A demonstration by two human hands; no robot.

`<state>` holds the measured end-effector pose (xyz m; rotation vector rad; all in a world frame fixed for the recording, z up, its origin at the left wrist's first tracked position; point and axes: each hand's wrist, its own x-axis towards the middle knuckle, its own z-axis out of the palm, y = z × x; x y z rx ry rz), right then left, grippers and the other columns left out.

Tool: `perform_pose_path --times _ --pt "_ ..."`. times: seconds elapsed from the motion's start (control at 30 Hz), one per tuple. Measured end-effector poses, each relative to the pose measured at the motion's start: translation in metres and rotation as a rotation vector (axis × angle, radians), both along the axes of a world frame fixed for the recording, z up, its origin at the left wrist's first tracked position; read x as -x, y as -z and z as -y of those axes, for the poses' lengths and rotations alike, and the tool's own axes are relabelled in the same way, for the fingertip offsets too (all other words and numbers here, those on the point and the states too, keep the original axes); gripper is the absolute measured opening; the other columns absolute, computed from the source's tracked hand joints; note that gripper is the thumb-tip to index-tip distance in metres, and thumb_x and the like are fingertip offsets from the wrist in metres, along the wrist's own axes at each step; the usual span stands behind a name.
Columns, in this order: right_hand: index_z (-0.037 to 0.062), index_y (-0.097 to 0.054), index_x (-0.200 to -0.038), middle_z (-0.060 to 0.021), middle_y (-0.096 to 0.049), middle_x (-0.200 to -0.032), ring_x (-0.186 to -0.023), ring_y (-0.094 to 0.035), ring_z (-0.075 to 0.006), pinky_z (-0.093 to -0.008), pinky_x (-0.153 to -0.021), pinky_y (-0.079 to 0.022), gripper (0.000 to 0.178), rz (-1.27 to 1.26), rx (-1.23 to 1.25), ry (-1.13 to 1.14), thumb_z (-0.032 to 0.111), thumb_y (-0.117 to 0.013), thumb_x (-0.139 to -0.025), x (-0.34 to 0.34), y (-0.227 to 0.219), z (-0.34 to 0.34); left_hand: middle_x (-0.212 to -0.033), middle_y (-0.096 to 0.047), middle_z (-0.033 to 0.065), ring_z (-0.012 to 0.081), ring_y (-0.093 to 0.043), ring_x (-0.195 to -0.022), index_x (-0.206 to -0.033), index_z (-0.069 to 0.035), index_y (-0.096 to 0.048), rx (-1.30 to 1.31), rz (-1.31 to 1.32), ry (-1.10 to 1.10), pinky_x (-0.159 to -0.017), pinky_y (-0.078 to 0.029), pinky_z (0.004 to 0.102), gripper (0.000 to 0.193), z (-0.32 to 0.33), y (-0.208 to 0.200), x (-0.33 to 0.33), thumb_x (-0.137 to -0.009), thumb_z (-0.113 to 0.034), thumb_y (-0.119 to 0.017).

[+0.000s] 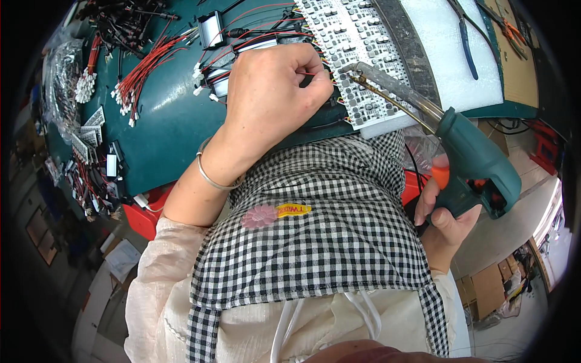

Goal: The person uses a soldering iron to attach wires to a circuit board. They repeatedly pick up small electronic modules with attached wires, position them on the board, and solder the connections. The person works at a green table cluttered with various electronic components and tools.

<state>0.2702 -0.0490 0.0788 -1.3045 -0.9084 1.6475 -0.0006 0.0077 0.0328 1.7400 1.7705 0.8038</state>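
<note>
My left hand (263,91) is closed in a pinch at the left edge of a white circuit board panel (363,60), which carries rows of small dark parts. A thin red wire (307,74) shows between its thumb and forefinger; the fingertips are partly hidden. My right hand (445,221) is wrapped round the handle of a green soldering gun (481,160) with an orange trigger. Its metal tip (354,69) reaches over the panel, just right of my left hand. Small silver-and-black boxes (211,30) with wires lie beyond and left of that hand.
Red wire bundles (151,66) with white connectors and piled black cables (121,24) lie on the green mat (172,115). At the right, blue-handled pliers (465,51) rest on white foam (451,85). Orange-handled pliers (513,39) lie beyond. A clear plastic bag (63,78) sits far left.
</note>
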Motion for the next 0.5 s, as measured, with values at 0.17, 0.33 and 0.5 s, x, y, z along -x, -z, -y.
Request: perform_pose_path --times 0.17,0.33,0.5 --pt "-0.012 -0.038 -0.128 -0.0286 -0.054 -0.119 -0.056 -0.054 -0.0147 -0.0238 -0.043 -0.048 0.079 -0.049 -0.032 -0.075 0.019 -0.082 -0.071 -0.004 0.003 -0.003 -0.051 -0.052 0.0004 0.0032 -0.042 -0.046 -0.068 -0.002 -0.064 -0.006 -0.012 0.001 -0.046 -0.035 0.0208 0.004 0.0 -0.002 0.001 -0.069 -0.006 -0.066" --pt "-0.0164 -0.038 -0.121 -0.0207 -0.054 -0.099 -0.05 -0.05 -0.0139 -0.0248 -0.038 -0.044 0.083 0.017 -0.032 0.003 0.025 -0.085 -0.068 0.01 -0.001 -0.005 -0.05 -0.052 0.0007 0.0032 -0.041 -0.046 -0.068 -0.002 -0.064 0.0 0.009 0.007 -0.046 -0.035 0.0209 0.004 -0.001 0.0 0.0 -0.069 -0.005 -0.065" --pt "-0.0167 -0.038 -0.122 -0.022 -0.053 -0.104 -0.051 -0.051 -0.0136 -0.0244 -0.038 -0.045 0.081 0.016 -0.027 -0.047 0.024 -0.084 -0.069 0.009 0.0 -0.007 -0.05 -0.052 0.0007 0.0031 -0.041 -0.046 -0.067 -0.002 -0.063 -0.017 0.001 -0.002 -0.045 -0.035 0.0208 0.004 0.0 0.0 -0.001 -0.068 -0.005 -0.065"
